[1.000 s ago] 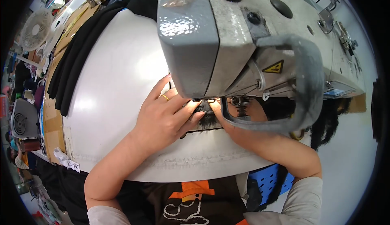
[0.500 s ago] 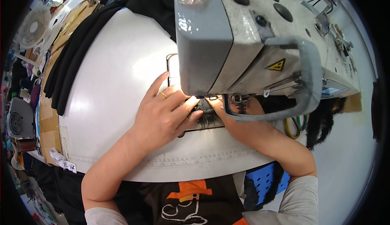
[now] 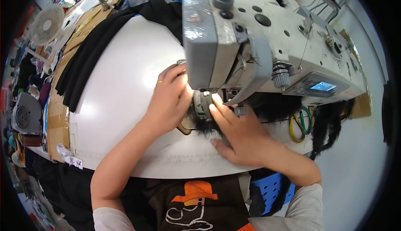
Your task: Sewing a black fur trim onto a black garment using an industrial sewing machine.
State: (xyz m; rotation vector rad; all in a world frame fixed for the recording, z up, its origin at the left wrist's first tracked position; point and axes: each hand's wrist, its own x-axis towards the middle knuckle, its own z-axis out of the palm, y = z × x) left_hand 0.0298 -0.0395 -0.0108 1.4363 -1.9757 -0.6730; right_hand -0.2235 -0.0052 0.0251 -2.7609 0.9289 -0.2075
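A grey-white sewing machine (image 3: 200, 43) stands over the white table (image 3: 121, 85). My left hand (image 3: 169, 101), a ring on one finger, lies left of the needle area, its fingers stretched close together. Its fingertips reach a small metal piece (image 3: 181, 62) beside the machine head. My right hand (image 3: 238, 131) rests under the head with fingers stretched and thumb apart. Between my hands a grey metal part with a curved edge (image 3: 202, 106) shows at the machine bed. Black furry material (image 3: 204, 126) lies around it, and more black fur (image 3: 275, 106) stretches right behind my right hand.
Folded black cloth (image 3: 96, 60) curves along the table's far left edge, beside cardboard (image 3: 58, 124). Yellow- and green-handled scissors (image 3: 300, 124) lie right of my forearm. A white fan (image 3: 46, 24) stands far left. Below the table is a blue perforated basket (image 3: 271, 191).
My right hand has drawn back, its thumb now spread. My left hand has turned, with fingers closer together. The grey metal part shows between them. The view has shifted, revealing the machine's lit screen.
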